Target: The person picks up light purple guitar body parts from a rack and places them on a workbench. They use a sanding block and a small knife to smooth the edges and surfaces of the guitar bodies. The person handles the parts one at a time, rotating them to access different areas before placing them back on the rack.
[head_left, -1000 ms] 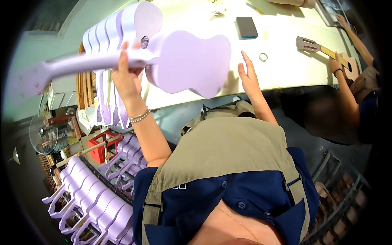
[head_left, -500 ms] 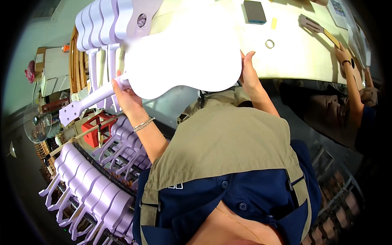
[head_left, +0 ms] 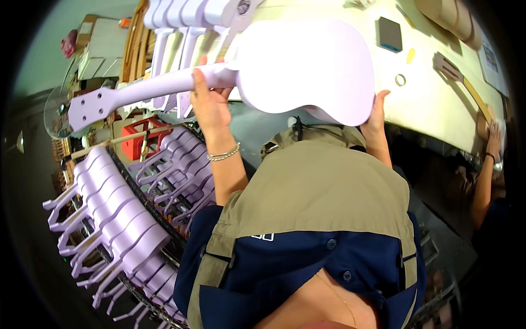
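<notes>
A lavender ukulele body with its neck, the ukulele (head_left: 307, 68), is held up in front of me, back side towards me and headstock pointing left. My left hand (head_left: 212, 101) wraps around the neck close to where it meets the body. At the other end, my right hand (head_left: 377, 118) grips the rounded lower edge of the body, thumb on the near side and fingers hidden behind it. The bright light washes out much of the back. No strings or tuners show on the headstock.
More lavender ukuleles (head_left: 192, 13) stand in a row at the back left. Racked ukuleles (head_left: 109, 203) fill the lower left, near a red stool (head_left: 145, 137). On the cream table (head_left: 433, 112) lie a dark block (head_left: 390, 34) and a tape roll (head_left: 400, 80). At right is a co-worker's hand (head_left: 493, 140).
The headstock has swung out further to the left, and the ukulele's body sits further right in view. Both hands keep their hold. The view has shifted, and the co-worker's hand appears lower.
</notes>
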`<action>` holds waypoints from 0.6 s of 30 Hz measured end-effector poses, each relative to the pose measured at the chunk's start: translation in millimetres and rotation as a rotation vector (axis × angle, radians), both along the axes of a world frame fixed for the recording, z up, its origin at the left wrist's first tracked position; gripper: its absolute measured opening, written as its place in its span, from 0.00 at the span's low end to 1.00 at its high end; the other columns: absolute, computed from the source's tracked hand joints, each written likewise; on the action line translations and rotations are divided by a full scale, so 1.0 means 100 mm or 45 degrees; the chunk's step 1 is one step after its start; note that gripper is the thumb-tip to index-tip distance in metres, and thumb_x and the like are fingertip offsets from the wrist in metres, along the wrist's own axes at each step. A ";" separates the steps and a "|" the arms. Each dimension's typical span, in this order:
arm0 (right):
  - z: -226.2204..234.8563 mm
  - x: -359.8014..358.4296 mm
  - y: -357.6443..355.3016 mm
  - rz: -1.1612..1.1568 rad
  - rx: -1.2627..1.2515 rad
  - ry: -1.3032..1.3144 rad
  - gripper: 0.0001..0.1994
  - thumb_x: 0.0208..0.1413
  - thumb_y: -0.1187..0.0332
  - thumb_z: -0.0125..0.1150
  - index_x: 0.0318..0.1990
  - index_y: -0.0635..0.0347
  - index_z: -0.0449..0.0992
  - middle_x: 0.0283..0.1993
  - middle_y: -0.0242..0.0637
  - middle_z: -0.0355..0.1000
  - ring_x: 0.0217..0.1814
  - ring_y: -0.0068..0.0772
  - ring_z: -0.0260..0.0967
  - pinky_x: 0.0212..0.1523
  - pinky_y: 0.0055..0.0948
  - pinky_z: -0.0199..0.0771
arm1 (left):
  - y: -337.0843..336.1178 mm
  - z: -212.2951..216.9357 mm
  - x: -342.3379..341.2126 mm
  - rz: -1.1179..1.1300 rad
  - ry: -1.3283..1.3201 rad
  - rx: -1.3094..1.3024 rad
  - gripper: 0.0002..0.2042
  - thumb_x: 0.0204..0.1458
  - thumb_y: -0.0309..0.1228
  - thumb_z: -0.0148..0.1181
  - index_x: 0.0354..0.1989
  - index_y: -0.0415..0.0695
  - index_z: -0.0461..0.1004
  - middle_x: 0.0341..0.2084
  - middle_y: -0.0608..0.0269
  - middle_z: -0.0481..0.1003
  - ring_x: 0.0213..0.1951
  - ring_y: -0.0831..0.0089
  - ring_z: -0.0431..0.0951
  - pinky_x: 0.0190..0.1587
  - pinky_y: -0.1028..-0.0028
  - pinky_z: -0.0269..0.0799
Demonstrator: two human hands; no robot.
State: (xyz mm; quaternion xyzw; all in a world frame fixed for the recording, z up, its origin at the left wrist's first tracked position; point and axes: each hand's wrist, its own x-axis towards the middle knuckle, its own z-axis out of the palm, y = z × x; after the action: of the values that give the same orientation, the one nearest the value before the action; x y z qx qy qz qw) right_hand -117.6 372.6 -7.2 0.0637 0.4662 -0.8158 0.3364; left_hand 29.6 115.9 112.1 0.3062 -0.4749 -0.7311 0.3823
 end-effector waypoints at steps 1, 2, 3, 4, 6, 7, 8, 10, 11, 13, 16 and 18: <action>-0.03 0.00 0.01 0.007 -0.035 -0.007 0.41 0.56 0.37 0.18 0.60 0.68 0.53 0.60 0.43 0.58 0.62 0.34 0.54 0.62 0.32 0.52 | 0.03 0.01 0.02 0.009 -0.032 -0.032 0.28 0.57 0.45 0.45 0.57 0.33 0.56 0.45 0.43 0.68 0.44 0.58 0.73 0.46 0.63 0.73; -0.01 0.00 0.02 -0.011 -0.027 -0.017 0.39 0.57 0.38 0.22 0.60 0.68 0.54 0.60 0.42 0.58 0.62 0.35 0.54 0.62 0.32 0.52 | 0.04 0.03 0.02 0.010 -0.069 -0.061 0.29 0.57 0.46 0.45 0.58 0.33 0.56 0.45 0.45 0.68 0.45 0.59 0.72 0.47 0.64 0.71; 0.02 0.01 0.04 -0.028 -0.020 -0.026 0.37 0.58 0.40 0.25 0.60 0.68 0.54 0.60 0.42 0.58 0.62 0.35 0.53 0.61 0.32 0.52 | 0.03 0.02 0.02 -0.016 -0.046 -0.072 0.30 0.57 0.46 0.46 0.57 0.31 0.55 0.42 0.48 0.69 0.45 0.59 0.73 0.47 0.63 0.71; 0.03 0.00 0.07 -0.046 -0.010 -0.027 0.36 0.59 0.42 0.28 0.59 0.68 0.54 0.60 0.41 0.58 0.62 0.35 0.53 0.61 0.33 0.52 | 0.00 -0.04 0.01 -0.085 0.021 -0.030 0.29 0.56 0.46 0.46 0.58 0.34 0.56 0.41 0.51 0.70 0.44 0.62 0.73 0.46 0.65 0.72; -0.35 -0.10 0.28 0.025 -0.098 0.323 0.29 0.58 0.51 0.47 0.58 0.68 0.57 0.58 0.38 0.59 0.61 0.33 0.54 0.60 0.34 0.53 | 0.05 -0.01 0.03 -0.088 0.091 0.018 0.27 0.54 0.48 0.49 0.54 0.38 0.61 0.42 0.52 0.71 0.45 0.64 0.73 0.47 0.67 0.71; -0.41 -0.18 0.39 0.085 -0.122 0.416 0.27 0.54 0.60 0.54 0.57 0.67 0.57 0.57 0.37 0.59 0.60 0.32 0.54 0.59 0.34 0.53 | 0.06 -0.03 -0.02 -0.110 0.148 0.050 0.27 0.52 0.49 0.50 0.52 0.40 0.63 0.42 0.53 0.72 0.45 0.65 0.72 0.48 0.67 0.70; -0.49 -0.22 0.42 0.176 -0.176 0.499 0.28 0.50 0.68 0.61 0.57 0.66 0.58 0.56 0.36 0.60 0.59 0.30 0.55 0.58 0.33 0.54 | 0.09 -0.06 0.02 -0.097 0.226 0.045 0.26 0.50 0.50 0.52 0.49 0.41 0.65 0.42 0.54 0.72 0.46 0.66 0.72 0.49 0.68 0.69; -0.61 -0.25 0.57 0.182 -0.025 0.456 0.30 0.42 0.78 0.60 0.57 0.64 0.59 0.55 0.36 0.61 0.58 0.29 0.55 0.56 0.31 0.55 | 0.13 -0.10 -0.07 -0.188 0.427 -0.022 0.27 0.47 0.52 0.54 0.45 0.40 0.67 0.42 0.53 0.72 0.47 0.65 0.71 0.51 0.67 0.66; -0.65 -0.24 0.60 0.172 0.033 0.441 0.32 0.39 0.82 0.59 0.57 0.63 0.59 0.54 0.36 0.61 0.57 0.29 0.56 0.55 0.30 0.57 | 0.13 -0.10 -0.06 -0.258 0.400 -0.056 0.27 0.47 0.53 0.54 0.44 0.40 0.67 0.42 0.52 0.72 0.47 0.65 0.71 0.51 0.67 0.66; -0.54 -0.18 0.53 0.047 -0.027 0.396 0.32 0.38 0.84 0.57 0.56 0.63 0.59 0.51 0.34 0.62 0.52 0.28 0.59 0.52 0.29 0.61 | 0.14 -0.08 -0.06 -0.355 0.384 -0.102 0.27 0.47 0.53 0.54 0.44 0.39 0.67 0.42 0.52 0.72 0.47 0.64 0.71 0.52 0.66 0.66; -0.48 -0.13 0.54 -0.014 -0.027 0.399 0.36 0.38 0.75 0.65 0.59 0.63 0.56 0.49 0.38 0.63 0.47 0.26 0.63 0.53 0.31 0.64 | 0.22 -0.06 -0.11 -0.423 0.447 -0.040 0.25 0.49 0.49 0.54 0.44 0.39 0.65 0.41 0.52 0.72 0.49 0.62 0.71 0.53 0.64 0.65; -0.51 -0.13 0.52 0.023 0.013 0.366 0.36 0.38 0.75 0.65 0.58 0.63 0.56 0.49 0.38 0.63 0.46 0.26 0.63 0.52 0.31 0.64 | 0.23 -0.07 -0.15 -0.473 0.525 -0.002 0.23 0.49 0.46 0.55 0.46 0.41 0.64 0.41 0.52 0.72 0.51 0.58 0.69 0.55 0.61 0.63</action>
State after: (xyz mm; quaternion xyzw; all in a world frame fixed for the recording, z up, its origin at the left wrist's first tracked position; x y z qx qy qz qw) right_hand -130.8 424.9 -58.2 -0.0564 0.5143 -0.8109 0.2732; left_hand 14.3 139.3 105.4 0.0584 -0.4359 -0.8351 0.3305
